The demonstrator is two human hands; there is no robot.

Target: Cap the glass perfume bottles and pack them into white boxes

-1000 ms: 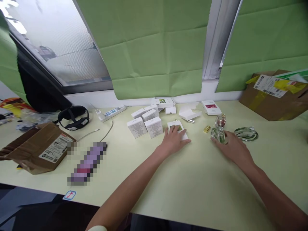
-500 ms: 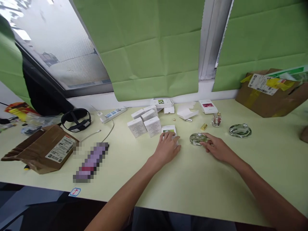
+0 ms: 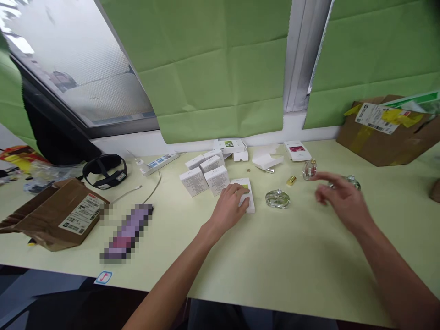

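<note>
My left hand [image 3: 229,202] lies over the left part of a flat white box [image 3: 250,205] with a green picture, its fingers stretched out and touching the top. Just right of that box an oval clear glass bottle [image 3: 277,199] with greenish contents stands on the table, touched by neither hand. My right hand [image 3: 340,197] is raised over the right side, holding nothing, thumb and fingers apart. It partly covers a second greenish glass bottle [image 3: 353,181]. Its index finger points toward a small pinkish glass bottle [image 3: 309,170]. A gold cap [image 3: 291,180] lies between the bottles.
Several white cartons [image 3: 195,181] stand left of the flat box, with opened white packaging [image 3: 267,160] behind. A brown cardboard box [image 3: 381,137] is at the right rear, another [image 3: 68,215] at the left. A blurred-out phone-like object [image 3: 127,233] and a black headset [image 3: 105,172] lie left.
My right hand has let go of the oval glass bottle and moved right, leaving it standing upright. My left hand has shifted slightly left, so more of the flat white box shows.
</note>
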